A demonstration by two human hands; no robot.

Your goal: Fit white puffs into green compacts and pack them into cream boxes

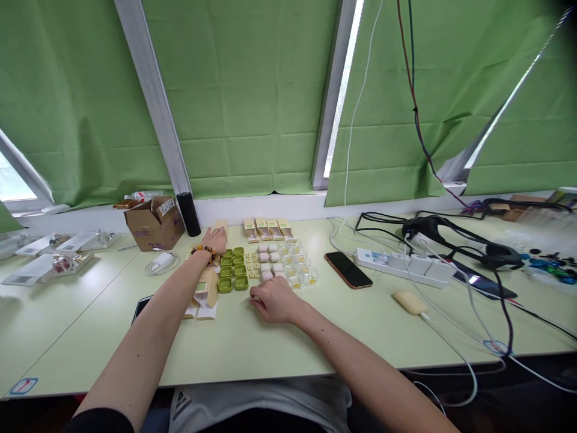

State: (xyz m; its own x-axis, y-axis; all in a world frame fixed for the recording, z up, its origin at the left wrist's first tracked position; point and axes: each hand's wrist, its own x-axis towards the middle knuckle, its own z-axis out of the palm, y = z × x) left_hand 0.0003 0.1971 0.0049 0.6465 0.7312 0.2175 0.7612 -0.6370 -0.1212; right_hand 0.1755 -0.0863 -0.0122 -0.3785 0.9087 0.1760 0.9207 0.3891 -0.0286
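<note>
My left hand point(215, 241), a beaded bracelet at its wrist, reaches to the far left of the layout. Its fingers are stretched out, touching or just in front of a small cream box point(222, 225). Beside it stand two columns of small green trays point(225, 284). My right hand point(276, 300) rests near the front of the layout with its fingers curled; anything inside them is hidden. Just beyond it are pinkish-white rounded pieces point(264, 257), tiny yellow pieces point(251, 266) and clear plastic cases point(310, 276). More cream boxes point(207, 288) lie under my left forearm.
A row of open cream boxes point(268, 228) stands at the back. Left are a cardboard box point(155, 224), a black cylinder point(188, 214) and a coiled white cable point(163, 263). Right are a phone point(348, 269), a power strip point(406, 268), a black headset point(464, 240) and loose cables.
</note>
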